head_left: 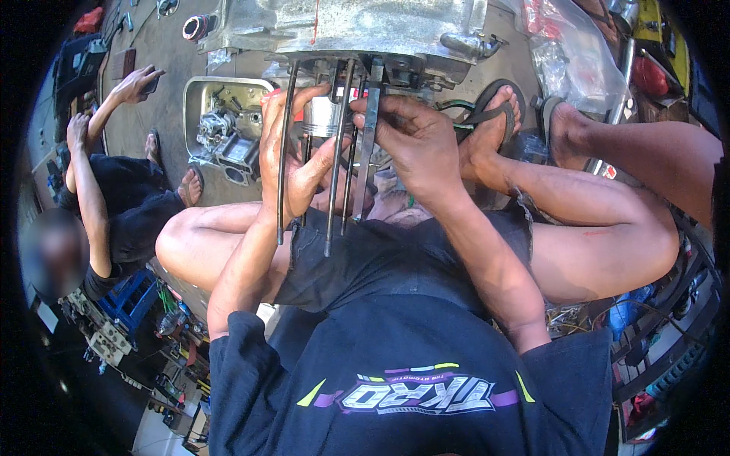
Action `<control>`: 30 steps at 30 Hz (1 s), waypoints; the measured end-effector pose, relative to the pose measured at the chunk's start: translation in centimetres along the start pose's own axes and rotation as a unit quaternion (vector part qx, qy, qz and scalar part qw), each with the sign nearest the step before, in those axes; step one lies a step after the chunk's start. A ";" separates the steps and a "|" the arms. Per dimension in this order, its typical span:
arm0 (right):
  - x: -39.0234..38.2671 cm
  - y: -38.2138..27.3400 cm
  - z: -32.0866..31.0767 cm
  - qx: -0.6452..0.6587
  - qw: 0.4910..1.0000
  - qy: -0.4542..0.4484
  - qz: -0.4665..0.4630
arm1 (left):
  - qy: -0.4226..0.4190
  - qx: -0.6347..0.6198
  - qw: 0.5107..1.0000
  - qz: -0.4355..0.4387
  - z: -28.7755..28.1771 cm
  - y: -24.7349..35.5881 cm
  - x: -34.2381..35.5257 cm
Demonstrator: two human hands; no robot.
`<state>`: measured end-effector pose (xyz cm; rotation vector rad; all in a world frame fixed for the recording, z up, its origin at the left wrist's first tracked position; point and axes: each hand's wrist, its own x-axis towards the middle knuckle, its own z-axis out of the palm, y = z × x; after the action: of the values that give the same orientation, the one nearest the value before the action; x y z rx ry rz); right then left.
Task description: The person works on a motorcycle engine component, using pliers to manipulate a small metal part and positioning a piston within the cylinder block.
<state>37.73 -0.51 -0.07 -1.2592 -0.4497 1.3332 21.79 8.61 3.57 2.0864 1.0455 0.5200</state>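
Observation:
A silver engine piston [322, 119] juts out of the underside of a grey engine case [365, 26]. Long dark studs [334, 178] extend from the case around it, toward me. My left hand [287, 156] reaches past a stud, its fingers and thumb curled round the piston's left side. Beside the piston, a long flat metal strip [370, 129], possibly a chain, hangs among the studs. My right hand [417, 144] is closed in a pinch at this strip, its fingertips near the piston's right side. Whatever lies between those fingertips is hidden.
A metal tray [196, 114] at the left holds a carburettor [218, 128] and a cylinder block [239, 156]. Another person [114, 190] sits at the far left, and someone's leg [639, 140] enters from the right. Clear plastic bags [570, 64] lie at the upper right.

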 end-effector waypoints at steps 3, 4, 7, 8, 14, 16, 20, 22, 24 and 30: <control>0.0 -0.5 0.2 -0.002 1.000 -0.003 -0.017 | -0.001 -0.001 1.000 -0.004 -0.1 0.1 0.1; 0.1 -0.2 0.2 0.008 1.000 -0.004 -0.015 | -0.003 -0.009 1.000 -0.013 -0.1 0.1 0.1; 0.2 -0.3 0.2 0.047 0.999 -0.003 -0.012 | -0.001 -0.006 1.000 -0.010 -0.1 0.5 0.2; 0.2 -0.5 0.2 0.062 0.998 -0.002 -0.012 | 0.000 -0.004 1.000 -0.008 0.0 0.3 0.2; 0.0 -1.8 0.3 0.031 0.997 0.023 0.059 | 0.012 -0.016 1.000 0.002 0.2 -0.1 0.1; 0.1 -1.7 0.2 0.038 0.997 0.021 0.059 | 0.013 -0.022 1.000 0.007 0.2 -0.4 0.0; 0.3 -0.1 0.1 0.011 1.000 0.003 -0.021 | -0.046 -0.033 0.998 0.022 -0.8 -1.3 1.0; 0.7 0.6 -0.2 -0.053 0.996 0.010 -0.073 | -0.080 -0.032 0.996 0.029 -1.2 -1.5 1.6; 1.0 1.2 -0.2 -0.093 0.989 0.017 -0.117 | -0.091 -0.028 0.995 0.034 -1.4 -1.5 1.8; 1.1 3.5 0.5 -0.125 0.955 0.062 -0.263 | -0.067 -0.076 0.994 0.027 -0.9 -1.4 1.7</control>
<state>35.96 -0.18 -3.26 -1.3001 -0.8188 0.7573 21.52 10.88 3.13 1.9892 0.8487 0.4650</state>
